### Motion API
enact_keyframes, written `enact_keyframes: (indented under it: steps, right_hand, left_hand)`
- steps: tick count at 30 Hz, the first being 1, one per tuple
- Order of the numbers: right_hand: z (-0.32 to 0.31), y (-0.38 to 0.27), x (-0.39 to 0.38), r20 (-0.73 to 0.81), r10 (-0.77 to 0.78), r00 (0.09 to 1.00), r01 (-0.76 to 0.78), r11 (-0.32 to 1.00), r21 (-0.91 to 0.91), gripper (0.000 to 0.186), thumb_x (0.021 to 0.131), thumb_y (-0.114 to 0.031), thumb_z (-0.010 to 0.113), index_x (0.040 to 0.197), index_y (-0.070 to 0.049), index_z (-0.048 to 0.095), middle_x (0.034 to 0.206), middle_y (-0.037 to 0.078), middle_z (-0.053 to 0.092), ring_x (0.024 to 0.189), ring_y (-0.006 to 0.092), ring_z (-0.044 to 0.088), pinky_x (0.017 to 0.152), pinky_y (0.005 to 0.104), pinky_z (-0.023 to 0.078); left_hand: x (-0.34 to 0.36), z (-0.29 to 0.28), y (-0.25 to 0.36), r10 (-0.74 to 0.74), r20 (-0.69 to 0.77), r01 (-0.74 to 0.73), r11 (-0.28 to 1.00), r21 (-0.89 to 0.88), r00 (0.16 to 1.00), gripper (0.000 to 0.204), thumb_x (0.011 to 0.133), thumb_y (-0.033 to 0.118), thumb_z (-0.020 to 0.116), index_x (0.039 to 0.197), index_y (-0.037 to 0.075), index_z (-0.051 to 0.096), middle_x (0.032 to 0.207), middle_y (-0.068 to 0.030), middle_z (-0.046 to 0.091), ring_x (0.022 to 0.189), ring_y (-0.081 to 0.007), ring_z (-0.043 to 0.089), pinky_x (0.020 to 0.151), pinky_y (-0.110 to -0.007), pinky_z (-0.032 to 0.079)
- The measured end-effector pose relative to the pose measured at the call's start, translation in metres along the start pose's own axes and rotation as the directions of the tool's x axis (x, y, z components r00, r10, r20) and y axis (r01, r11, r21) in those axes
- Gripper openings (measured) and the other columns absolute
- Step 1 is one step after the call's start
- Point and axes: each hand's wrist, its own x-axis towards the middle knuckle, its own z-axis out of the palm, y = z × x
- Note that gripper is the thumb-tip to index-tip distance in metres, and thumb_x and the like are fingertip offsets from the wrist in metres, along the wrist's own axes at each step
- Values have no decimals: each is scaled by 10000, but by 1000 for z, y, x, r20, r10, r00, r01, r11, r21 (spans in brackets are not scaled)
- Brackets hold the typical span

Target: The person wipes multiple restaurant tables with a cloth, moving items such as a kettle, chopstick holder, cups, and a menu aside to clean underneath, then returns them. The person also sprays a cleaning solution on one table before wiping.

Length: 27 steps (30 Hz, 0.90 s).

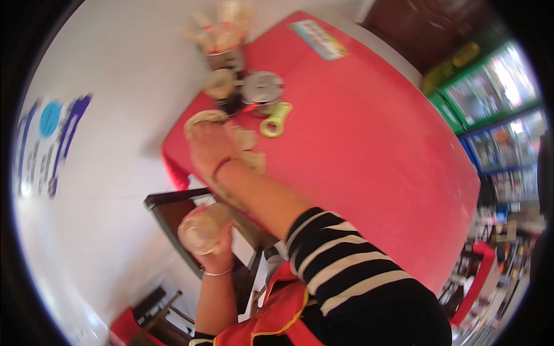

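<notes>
My right hand (209, 147) reaches across to the table's left edge and presses down on a crumpled beige cloth (253, 161). Folds of the cloth stick out beyond its fingertips and to its right; the picture is blurred there. Lower down, off the table's edge and above a dark chair, my left hand (222, 239) is closed around a clear, round, cup-like container (199, 233). What is inside the container, if anything, I cannot make out. Just right of the cloth lies a yellow-green plastic thing (275, 119) with a ring at its end.
Behind the cloth stand a dark jar (222, 86), a lidded metal pot (262, 86) and a holder with chopsticks (225, 57). A printed card (319, 39) lies on the red table (369, 150) at the far side. A dark chair (173, 199) borders the left edge; drinks fridges (490, 86) stand at right.
</notes>
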Motion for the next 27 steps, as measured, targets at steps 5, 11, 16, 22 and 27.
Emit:
enact_keyframes:
  steps: [5,11,16,22,27]
  right_hand:
    - [-36,17,-116,-142,-169,975,161,985,-65,221,895,-200,561,1033,-117,712,1118,77,684,1172,247,582,975,487,433]
    - [-158,151,-349,-106,319,942,-333,930,-156,186,857,-186,579,976,-119,705,965,118,689,882,304,675,727,496,504]
    - [-251,267,-602,-471,882,-3,-995,-48,-84,252,917,-204,545,1076,-82,697,1121,155,722,1074,340,692,922,499,532]
    - [-242,299,-636,-381,923,56,-960,-54,-273,347,989,-243,516,1291,-118,631,1327,122,627,1255,318,577,1056,466,460]
    - [-177,268,-405,-289,602,744,-652,749,-118,358,957,-222,542,1275,-104,657,1299,132,645,1260,328,574,1071,511,432]
  left_hand:
    - [3,2,-7,-36,1,36,998,-55,999,605,803,-78,708,1373,-36,509,1344,-171,604,1228,-291,602,1090,-426,479]
    - [1,15,1,-49,121,63,992,-113,991,589,846,-62,672,1397,-53,465,1358,-157,571,1234,-290,590,1087,-418,476]
    - [-14,42,17,-65,210,81,994,-67,976,681,874,-55,644,1497,-38,369,1469,-156,505,1353,-294,521,1144,-432,430]
    - [-39,120,39,-55,331,90,992,-94,942,704,893,-8,710,1512,-27,375,1502,-152,486,1356,-280,513,1160,-421,421]
    - [-74,221,63,-28,367,134,954,-269,930,654,913,15,696,1489,-55,394,1481,-154,503,1328,-288,531,1126,-418,451]
